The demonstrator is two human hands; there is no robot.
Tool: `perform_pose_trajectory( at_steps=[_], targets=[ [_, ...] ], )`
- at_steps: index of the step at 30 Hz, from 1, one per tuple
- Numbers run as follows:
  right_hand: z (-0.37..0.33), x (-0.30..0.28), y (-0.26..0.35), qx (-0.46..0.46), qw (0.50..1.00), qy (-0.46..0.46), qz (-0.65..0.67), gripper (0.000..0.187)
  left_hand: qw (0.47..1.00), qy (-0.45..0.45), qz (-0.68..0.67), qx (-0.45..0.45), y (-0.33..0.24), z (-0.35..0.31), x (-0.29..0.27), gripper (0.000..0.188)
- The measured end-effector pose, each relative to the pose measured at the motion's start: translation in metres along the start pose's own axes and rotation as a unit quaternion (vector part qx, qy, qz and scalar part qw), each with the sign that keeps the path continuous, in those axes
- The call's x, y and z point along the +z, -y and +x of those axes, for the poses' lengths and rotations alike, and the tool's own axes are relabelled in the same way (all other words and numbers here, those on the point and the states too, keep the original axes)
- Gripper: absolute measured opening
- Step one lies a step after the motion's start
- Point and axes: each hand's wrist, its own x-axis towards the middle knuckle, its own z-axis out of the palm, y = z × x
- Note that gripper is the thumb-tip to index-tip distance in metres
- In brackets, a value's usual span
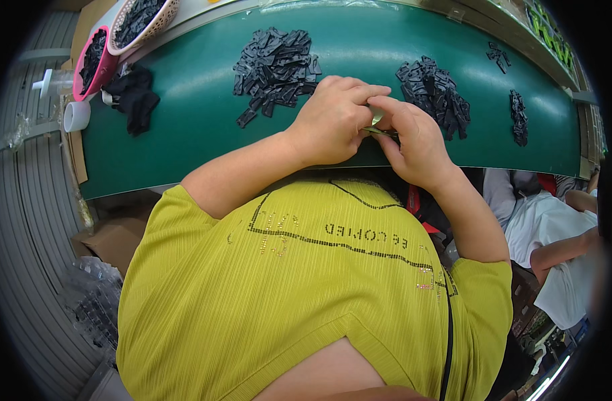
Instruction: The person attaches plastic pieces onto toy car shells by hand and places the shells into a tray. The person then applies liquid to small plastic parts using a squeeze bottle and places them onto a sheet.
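Where the left hand (336, 120) and right hand (416, 137) meet over the green desk (192, 100), each grip closes narrowly on a small thin piece (381, 132). It looks light, fairly stiff and smooth, probably best pinched by its edges. Fingers hide its ends and most of its outline. Beyond lie a left pile (272, 63) and a right pile (436, 97) of black pieces, too jumbled to count; farther off, the upper edge cuts a pale basket (160, 28).

1. The camera rides on the head of that person (306, 267), left of a pair, looking steeply down.
2. Close over the shirt (252, 307), it faces the left hand (336, 117), the right hand (416, 137) and the table (192, 107) beyond.
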Motion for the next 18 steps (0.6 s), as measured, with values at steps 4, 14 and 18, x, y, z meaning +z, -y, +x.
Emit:
perform_pose_trajectory(
  at_steps=[4,14,18],
  targets=[
    [-0.008,-0.008,-0.006,0.004,0.999,-0.010,-0.051,0.055,0.997,0.021,-0.033,-0.074,-0.007,0.004,0.000,0.017],
    [-0.006,-0.017,-0.009,0.057,0.996,-0.071,0.025,0.058,0.995,0.055,-0.074,-0.049,-0.001,0.022,-0.026,0.019],
    [-0.003,-0.037,0.005,0.166,0.956,-0.105,0.217,0.045,0.973,0.079,-0.171,-0.132,0.007,0.028,-0.048,0.023]
  ],
)
